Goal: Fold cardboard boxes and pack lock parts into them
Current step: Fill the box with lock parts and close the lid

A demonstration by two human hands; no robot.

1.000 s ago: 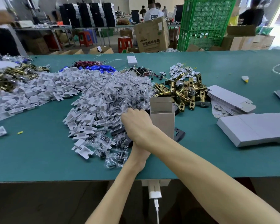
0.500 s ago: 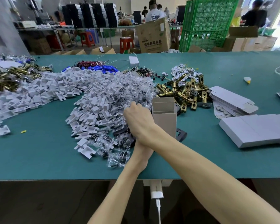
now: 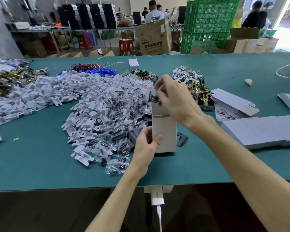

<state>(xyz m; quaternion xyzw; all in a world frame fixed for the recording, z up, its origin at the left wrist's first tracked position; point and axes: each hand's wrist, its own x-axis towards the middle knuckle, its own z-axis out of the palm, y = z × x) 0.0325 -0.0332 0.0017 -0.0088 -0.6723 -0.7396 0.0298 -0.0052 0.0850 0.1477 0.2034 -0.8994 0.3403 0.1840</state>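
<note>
My right hand [image 3: 176, 99] pinches a small clear bag of dark screws [image 3: 153, 96] with its fingertips, right above the open top of the cardboard box [image 3: 164, 129]; my left hand [image 3: 145, 146] grips the box at its lower left corner, thumb on the front, fingers tucked behind; the box stands upright on the green table [image 3: 40, 164], its top flap up at the back; at nine o'clock from the box lies a big heap of clear screw bags [image 3: 117, 104] mixed with white plastic trays [image 3: 84, 131]; at three o'clock, just beside the box, lies a dark gray plate [image 3: 182, 139]; at one o'clock sit the brass latches [image 3: 197, 91]; farther at two o'clock is a stack of flat unfolded boxes [image 3: 231, 104]; at three o'clock, well apart, lie closed white boxes [image 3: 261, 129].
</note>
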